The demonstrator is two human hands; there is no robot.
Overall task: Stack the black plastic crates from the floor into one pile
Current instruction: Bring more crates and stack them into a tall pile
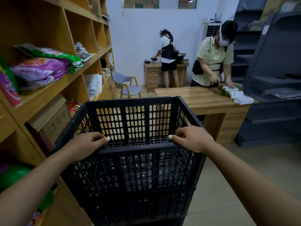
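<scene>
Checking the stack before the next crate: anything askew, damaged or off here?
Nothing stands out. The top crate sits level on the crates under it, its walls look whole, and the left hand and right hand both grip its near rim. Lower crates are too dark to judge.

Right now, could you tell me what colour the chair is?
Light blue-grey, wooden legs; head view.

Single head cam, wide-angle – looks forward and down from the wearer's head, close over the top crate, wooden shelving at left edge – room beyond visible.
</scene>
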